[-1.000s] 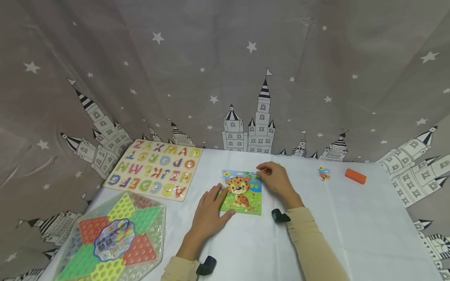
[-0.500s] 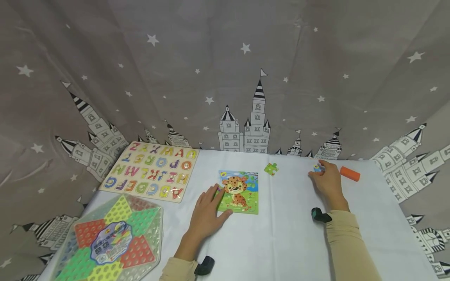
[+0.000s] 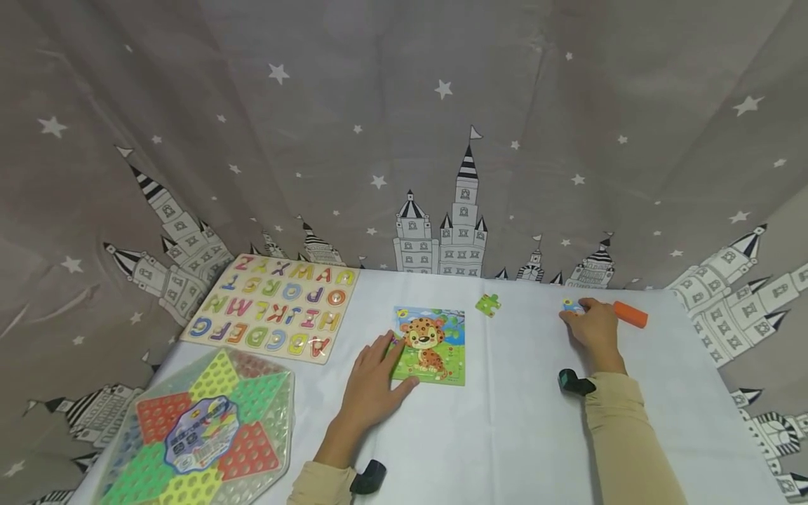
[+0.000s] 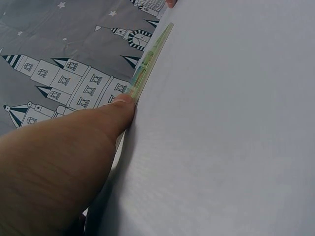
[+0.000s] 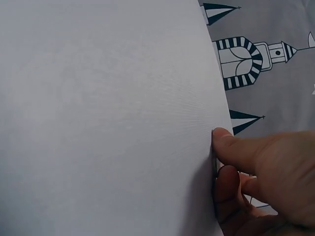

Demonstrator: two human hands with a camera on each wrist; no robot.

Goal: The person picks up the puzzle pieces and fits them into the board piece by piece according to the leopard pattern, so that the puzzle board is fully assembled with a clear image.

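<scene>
A small square jigsaw puzzle [image 3: 435, 351] with a spotted cub on green grass lies on the white table. My left hand [image 3: 372, 386] rests at its left side, fingers extended over the left edge and thumb at the lower edge. In the left wrist view the thumb [image 4: 120, 105] touches the puzzle's thin edge. Over on the right, my right hand [image 3: 593, 330] pinches a blue and yellow jigsaw piece [image 3: 569, 304], whose lower part is hidden by the fingers. A loose green jigsaw piece [image 3: 488, 304] lies beyond the puzzle's upper right corner.
An orange block [image 3: 630, 315] lies just right of my right hand. To the left are a wooden alphabet board [image 3: 271, 308] and a hexagonal Chinese checkers set [image 3: 202, 435] in clear packaging. A grey castle-print curtain [image 3: 353, 161] hangs behind the table.
My right hand has moved from the puzzle's upper right corner over to the blue and yellow piece, uncovering the green one. Since half a second ago it has barely shifted. The left hand stays put.
</scene>
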